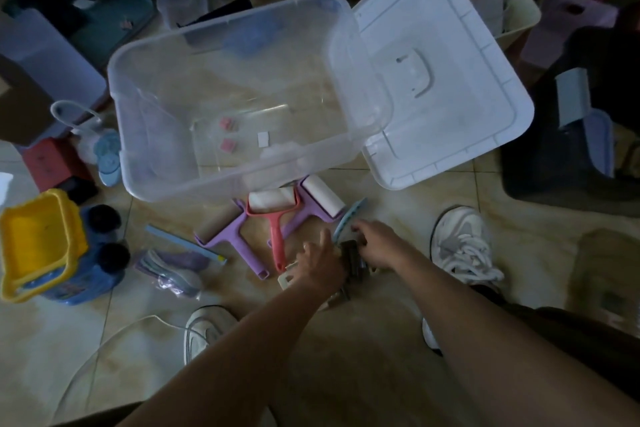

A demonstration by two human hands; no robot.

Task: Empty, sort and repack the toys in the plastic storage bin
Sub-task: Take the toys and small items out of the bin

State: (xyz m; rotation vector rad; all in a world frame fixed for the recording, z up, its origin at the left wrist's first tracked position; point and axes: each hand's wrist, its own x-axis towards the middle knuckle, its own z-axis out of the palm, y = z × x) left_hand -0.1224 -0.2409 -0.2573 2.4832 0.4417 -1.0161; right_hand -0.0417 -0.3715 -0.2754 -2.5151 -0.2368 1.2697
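The clear plastic bin (145,87) stands on the tiled floor, holding only a few small pink and white pieces (228,123). Its white lid (450,55) leans against its right side. In front of the bin lie three rollers: a purple one (228,236), a red-handled one (275,218) and another purple one (322,198). My left hand (320,262) and my right hand (375,243) meet over a small pile of dark and cream pieces (351,258). The right hand's fingers curl on a blue round toy (348,222) at its edge. What the left hand holds is hidden.
A yellow and blue toy truck (52,246) stands at the left, with a bag of purple pieces (173,267) beside it. My white shoes (460,246) flank the pile. A dark box (571,149) sits at the right and clutter lines the back.
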